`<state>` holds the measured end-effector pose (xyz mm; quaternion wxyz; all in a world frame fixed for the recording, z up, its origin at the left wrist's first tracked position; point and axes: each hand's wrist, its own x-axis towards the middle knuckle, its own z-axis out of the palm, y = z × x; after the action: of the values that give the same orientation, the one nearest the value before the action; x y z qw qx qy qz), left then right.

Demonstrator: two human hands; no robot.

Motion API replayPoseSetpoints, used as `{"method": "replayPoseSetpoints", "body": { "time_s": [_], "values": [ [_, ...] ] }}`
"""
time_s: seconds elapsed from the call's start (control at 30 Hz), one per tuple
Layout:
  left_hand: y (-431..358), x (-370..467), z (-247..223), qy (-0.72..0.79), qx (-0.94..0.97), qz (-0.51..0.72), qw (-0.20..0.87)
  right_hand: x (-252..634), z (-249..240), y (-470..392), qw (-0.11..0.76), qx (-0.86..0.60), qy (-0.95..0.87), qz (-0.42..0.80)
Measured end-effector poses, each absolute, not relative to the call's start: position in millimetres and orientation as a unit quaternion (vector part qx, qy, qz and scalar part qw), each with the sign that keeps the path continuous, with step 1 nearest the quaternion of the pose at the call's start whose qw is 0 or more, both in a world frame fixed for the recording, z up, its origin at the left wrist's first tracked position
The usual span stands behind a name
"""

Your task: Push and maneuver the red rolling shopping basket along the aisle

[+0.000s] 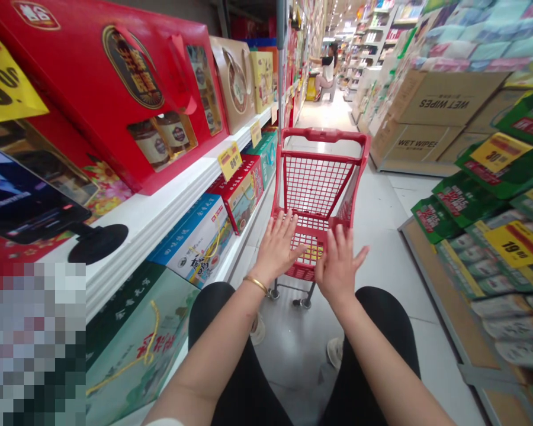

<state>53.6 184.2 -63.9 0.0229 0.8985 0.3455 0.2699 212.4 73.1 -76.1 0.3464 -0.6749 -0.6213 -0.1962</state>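
My left hand (279, 247) is stretched forward with the palm down and its fingers spread. A gold bangle (256, 284) circles that wrist. Beside it on the right, my right hand (341, 260) is held out the same way, fingers apart. Neither hand holds anything. Just beyond them stands a red shopping cart (318, 184) with a lattice basket. From this angle both hands overlap its near edge; whether they touch it I cannot tell. Something yellow (313, 253) shows through the cart's lattice.
On the left, a white shelf (177, 174) holds a large red gift box (115, 77) with jars and a phone (22, 195) on a black stand. Boxed wet wipes (444, 100) and green packs (475, 195) line the right. A person (327, 68) sits farther down the aisle.
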Motion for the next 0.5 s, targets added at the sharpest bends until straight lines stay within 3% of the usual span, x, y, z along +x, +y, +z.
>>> {"method": "replayPoseSetpoints", "body": {
  "time_s": [0.1,0.5],
  "values": [
    [164.7,65.6,-66.7,0.344,0.900,0.266,0.028,215.2,-79.1,69.3,0.369,-0.728,-0.534,-0.221],
    [147.5,79.1,-68.7,0.325,0.909,0.259,0.024,221.7,-98.1,76.3,0.319,-0.636,-0.678,-0.186]
  ]
}}
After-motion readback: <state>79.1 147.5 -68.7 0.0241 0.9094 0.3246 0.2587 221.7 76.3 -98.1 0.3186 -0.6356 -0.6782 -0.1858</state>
